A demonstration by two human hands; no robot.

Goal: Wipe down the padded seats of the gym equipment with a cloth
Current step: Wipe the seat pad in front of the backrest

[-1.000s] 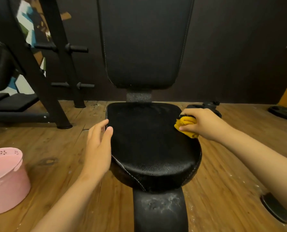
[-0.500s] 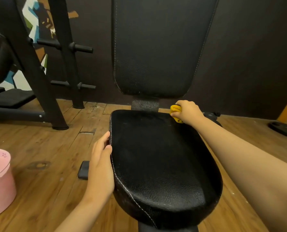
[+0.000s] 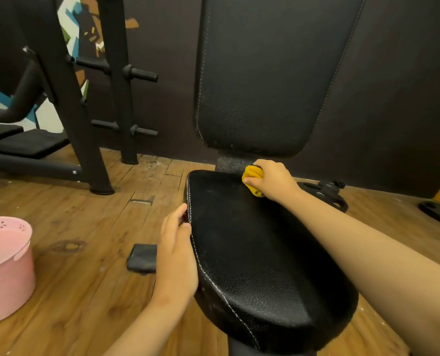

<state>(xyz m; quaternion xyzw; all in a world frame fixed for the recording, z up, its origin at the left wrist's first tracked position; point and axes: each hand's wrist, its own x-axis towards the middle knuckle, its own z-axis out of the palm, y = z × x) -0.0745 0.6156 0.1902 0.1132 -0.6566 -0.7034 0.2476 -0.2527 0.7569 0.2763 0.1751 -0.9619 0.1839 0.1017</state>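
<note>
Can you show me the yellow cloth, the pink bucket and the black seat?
yellow cloth [image 3: 251, 176]: head view, on its bunched folds.
pink bucket [image 3: 10, 286]: head view, on its outer side wall.
black seat [image 3: 254, 255]: head view, on the bare middle of the pad.

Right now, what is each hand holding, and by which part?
The right hand grips the yellow cloth, bunched into a wad, against the back of the seat pad. The left hand holds nothing; it rests on the pad's left edge.
</note>
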